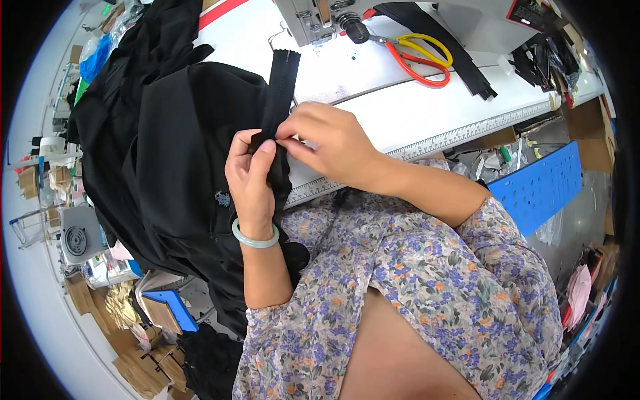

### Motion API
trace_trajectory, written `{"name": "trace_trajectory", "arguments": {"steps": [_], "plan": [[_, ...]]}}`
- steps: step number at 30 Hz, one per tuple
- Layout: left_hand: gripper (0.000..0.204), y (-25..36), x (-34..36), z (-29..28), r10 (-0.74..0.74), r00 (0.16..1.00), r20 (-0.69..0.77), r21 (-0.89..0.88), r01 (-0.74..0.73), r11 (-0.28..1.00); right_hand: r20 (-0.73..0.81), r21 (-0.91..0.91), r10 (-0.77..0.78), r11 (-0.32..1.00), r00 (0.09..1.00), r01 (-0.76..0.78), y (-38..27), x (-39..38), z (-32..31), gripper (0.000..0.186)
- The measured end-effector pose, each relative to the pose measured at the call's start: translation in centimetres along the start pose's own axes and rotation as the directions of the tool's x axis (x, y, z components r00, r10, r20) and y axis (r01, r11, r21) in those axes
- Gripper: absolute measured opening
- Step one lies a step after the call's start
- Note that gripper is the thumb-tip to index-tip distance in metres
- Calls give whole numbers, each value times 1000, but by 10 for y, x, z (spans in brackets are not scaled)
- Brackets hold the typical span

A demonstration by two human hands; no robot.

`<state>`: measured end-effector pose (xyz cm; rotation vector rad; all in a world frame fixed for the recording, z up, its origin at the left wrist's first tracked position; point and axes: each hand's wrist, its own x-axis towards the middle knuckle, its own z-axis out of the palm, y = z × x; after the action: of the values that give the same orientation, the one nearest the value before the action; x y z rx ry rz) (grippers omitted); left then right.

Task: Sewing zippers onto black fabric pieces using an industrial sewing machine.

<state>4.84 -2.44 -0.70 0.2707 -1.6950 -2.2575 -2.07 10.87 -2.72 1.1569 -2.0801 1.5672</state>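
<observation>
- Black zipper strip [283, 80]: extends beyond both hands, its long axis running from the fingertips toward the sewing machine [303, 30], far end leaning slightly right.
- Left hand [250, 177]: pinches the strip's near end, beside black cloth [180, 133].
- Right hand [330, 143]: thumb and forefinger pinch its right edge — both hands equally near.
</observation>
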Motion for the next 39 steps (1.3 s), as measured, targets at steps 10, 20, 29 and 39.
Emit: {"name": "trace_trajectory", "arguments": {"steps": [10,20,29,39], "plan": [[13,-5,0,-16,-84,996,-25,145,87,986,60,-780,-33,622,998,68,82,-6,-106,26],[24,0,-5,-13,-59,993,99,213,37,976,201,-864,372,503,906,-15,45,-26,-158,48],[24,19,-13,-9,-46,990,135,257,10,966,598,-220,577,785,556,-579,-31,-38,-128,65],[22,20,-17,-13,-92,984,151,242,54,969,637,-98,444,857,631,-505,-32,-28,-90,68]]}}
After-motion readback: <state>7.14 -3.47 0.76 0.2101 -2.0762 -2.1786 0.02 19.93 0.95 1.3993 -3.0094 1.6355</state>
